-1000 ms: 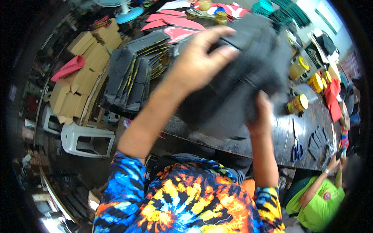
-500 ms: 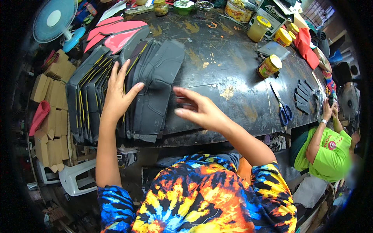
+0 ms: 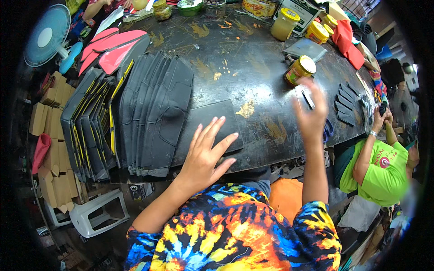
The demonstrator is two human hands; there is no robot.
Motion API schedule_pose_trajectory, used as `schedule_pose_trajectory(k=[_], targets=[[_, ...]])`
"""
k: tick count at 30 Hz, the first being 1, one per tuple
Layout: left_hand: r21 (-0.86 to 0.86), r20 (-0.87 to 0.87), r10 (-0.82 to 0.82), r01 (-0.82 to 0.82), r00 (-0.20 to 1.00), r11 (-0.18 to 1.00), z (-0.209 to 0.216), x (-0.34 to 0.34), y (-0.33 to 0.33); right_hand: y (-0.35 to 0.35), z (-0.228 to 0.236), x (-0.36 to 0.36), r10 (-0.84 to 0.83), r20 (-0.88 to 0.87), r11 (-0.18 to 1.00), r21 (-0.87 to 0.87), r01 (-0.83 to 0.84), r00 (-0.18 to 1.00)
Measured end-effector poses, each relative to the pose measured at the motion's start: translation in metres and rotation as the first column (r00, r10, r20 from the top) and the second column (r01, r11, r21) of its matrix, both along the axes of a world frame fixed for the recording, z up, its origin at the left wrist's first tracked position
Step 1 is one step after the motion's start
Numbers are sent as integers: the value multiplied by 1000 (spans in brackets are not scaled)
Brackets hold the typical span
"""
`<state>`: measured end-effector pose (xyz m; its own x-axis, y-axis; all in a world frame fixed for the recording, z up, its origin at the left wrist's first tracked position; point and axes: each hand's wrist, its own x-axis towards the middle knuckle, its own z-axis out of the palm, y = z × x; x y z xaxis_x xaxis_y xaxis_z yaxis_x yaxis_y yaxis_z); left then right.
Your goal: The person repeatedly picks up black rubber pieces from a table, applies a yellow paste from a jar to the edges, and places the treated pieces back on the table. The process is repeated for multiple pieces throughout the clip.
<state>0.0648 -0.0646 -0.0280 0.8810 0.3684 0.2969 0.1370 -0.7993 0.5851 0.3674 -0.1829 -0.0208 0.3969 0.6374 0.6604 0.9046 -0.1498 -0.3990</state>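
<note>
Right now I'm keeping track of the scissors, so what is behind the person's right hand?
Behind the right hand, the scissors show partly: some blade between thumb and fingers, blue handles beside the palm. Their middle is covered.

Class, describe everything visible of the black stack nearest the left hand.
The stack is several dark angled pieces, leather-like in look, overlapping in a row. The rightmost piece shows seam lines and a rounded bulge. It rests on the table between yellow-edged pieces and a flat sheet. The left hand does not touch it.
</note>
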Motion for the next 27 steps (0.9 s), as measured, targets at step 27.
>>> schedule_pose_trajectory(k=[27], targets=[[-582,369,-5,235,929,779,-1,156,-7,18,77,-27,347,67,899,-307,-311,936]])
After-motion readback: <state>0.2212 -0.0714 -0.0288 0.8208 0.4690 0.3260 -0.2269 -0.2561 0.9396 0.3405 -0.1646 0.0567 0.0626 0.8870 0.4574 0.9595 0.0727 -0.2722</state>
